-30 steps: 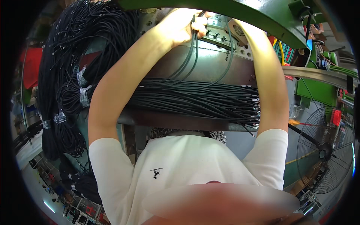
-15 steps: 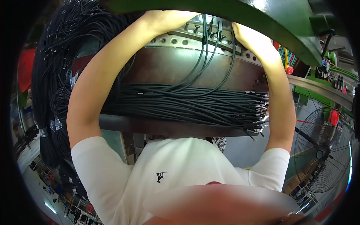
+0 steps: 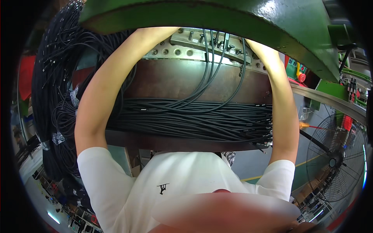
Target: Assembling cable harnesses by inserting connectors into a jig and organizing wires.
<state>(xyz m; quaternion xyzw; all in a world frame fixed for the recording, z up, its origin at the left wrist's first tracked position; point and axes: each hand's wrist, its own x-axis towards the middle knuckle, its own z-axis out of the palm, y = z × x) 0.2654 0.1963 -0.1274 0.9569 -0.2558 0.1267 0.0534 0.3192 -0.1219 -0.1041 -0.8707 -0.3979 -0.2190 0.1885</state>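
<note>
Both my arms reach forward under a green machine beam (image 3: 202, 17) that covers the fingers. Only the wrist end of my left hand (image 3: 166, 32) shows, beside the left end of a metal fixture bar (image 3: 182, 40) with several black screws. At the bar's right end, the edge of my right hand (image 3: 254, 46) shows; its fingers are hidden too. Several black cables (image 3: 211, 70) run from the fixture down towards me and curve left. They join a wide bundle of black cables (image 3: 186, 120) lying across the brown work surface (image 3: 159, 83). What either hand touches cannot be seen.
A large mass of black cables (image 3: 46, 85) hangs at the left. To the right stand a black floor fan (image 3: 332, 161) and a red push button (image 3: 301, 77) by a green panel. A metal rail (image 3: 330, 99) runs along the right side.
The view has shifted, so the beam, fixture and cable bundle sit lower in the picture. The beam now covers more of both hands. The cables still run from the fixture.
</note>
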